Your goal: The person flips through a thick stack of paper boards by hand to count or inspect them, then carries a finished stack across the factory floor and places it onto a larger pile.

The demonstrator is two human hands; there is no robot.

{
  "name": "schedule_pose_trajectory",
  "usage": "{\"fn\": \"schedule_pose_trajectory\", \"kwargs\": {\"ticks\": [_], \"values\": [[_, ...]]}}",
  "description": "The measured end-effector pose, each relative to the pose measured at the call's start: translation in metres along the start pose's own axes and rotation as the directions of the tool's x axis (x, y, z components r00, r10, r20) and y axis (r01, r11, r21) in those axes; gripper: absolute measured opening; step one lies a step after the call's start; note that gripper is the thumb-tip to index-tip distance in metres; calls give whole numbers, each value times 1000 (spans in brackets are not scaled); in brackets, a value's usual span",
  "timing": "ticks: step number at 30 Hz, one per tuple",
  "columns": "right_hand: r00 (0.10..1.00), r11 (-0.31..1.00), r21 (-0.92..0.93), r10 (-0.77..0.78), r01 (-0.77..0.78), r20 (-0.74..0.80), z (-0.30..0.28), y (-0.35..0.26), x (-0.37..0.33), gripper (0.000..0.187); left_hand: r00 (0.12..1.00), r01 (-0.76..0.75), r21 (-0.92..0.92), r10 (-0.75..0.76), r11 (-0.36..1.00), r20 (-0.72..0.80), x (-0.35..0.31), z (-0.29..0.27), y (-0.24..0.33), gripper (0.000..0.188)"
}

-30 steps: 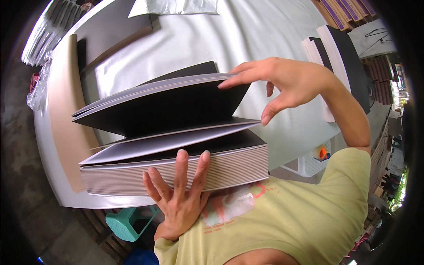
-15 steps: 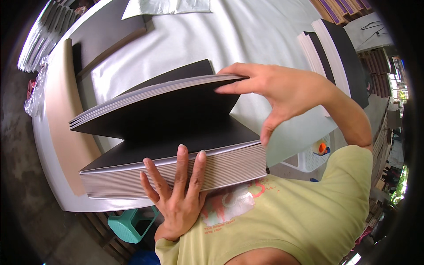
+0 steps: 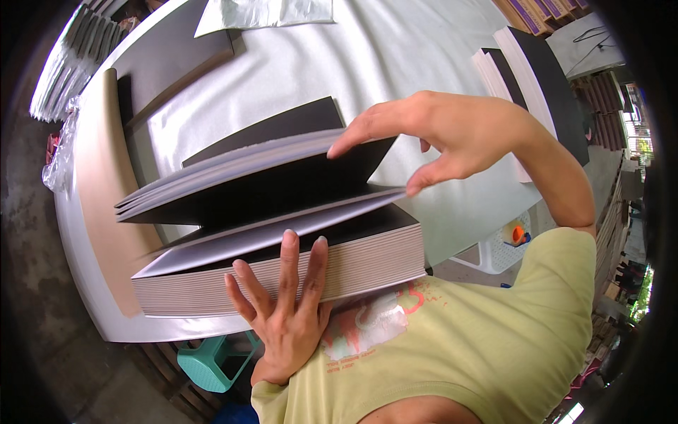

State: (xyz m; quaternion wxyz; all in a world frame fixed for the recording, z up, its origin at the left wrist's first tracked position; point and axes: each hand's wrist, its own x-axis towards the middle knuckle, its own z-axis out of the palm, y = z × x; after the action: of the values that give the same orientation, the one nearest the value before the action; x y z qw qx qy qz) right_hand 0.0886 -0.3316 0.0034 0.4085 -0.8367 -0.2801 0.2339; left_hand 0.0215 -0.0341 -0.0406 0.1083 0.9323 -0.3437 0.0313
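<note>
A thick book (image 3: 282, 272) with black pages and pale, layered edges lies opened in front of me at the table's near edge. My left hand (image 3: 282, 304) rests on its near edge, fingers spread and stretched out. Above, my right hand (image 3: 438, 145) has its fingers at the far corner of a raised bundle of leaves (image 3: 233, 173), and its thumb at the corner of a single lifted leaf (image 3: 275, 230). That leaf shows a pale underside and slants between the bundle and the lower block. Behind the bundle a black board (image 3: 282, 124) sticks up.
A silvery sheet (image 3: 409, 56) covers the table. Two black-covered books (image 3: 544, 92) stand at the right. On the left are a tan rolled sheet (image 3: 99, 155) and a dark panel (image 3: 169, 56). A green stool (image 3: 208, 364) and a white stool (image 3: 498, 247) stand below table level.
My right thumb has raised a single leaf off the lower block, showing its pale underside. The upper bundle has dropped slightly toward me. My left hand has stayed in place.
</note>
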Motion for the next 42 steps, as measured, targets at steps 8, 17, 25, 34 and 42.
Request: {"fn": "schedule_pose_trajectory", "kwargs": {"ticks": [8, 17, 25, 34, 42], "values": [[992, 977, -183, 122, -113, 40, 12, -6, -11, 58, 1000, 4, -9, -3, 1000, 21, -1, 1, 1, 90], [986, 956, -244, 153, -163, -60, 17, 2, -7, 91, 1000, -2, -24, 2, 1000, 13, -1, 0, 1, 91], [978, 967, -149, 209, -206, 1, 10, 3, -7, 91, 1000, -6, -12, 6, 1000, 15, 0, 0, 1, 90], [983, 970, -163, 181, -179, 0, 8, 6, -6, 96, 999, -17, 17, 17, 1000, 27, -3, 1, 0, 69], [994, 943, -314, 97, -105, -43, 15, 10, -4, 102, 998, -9, 5, 8, 1000, 65, -4, 0, 0, 64]]}}
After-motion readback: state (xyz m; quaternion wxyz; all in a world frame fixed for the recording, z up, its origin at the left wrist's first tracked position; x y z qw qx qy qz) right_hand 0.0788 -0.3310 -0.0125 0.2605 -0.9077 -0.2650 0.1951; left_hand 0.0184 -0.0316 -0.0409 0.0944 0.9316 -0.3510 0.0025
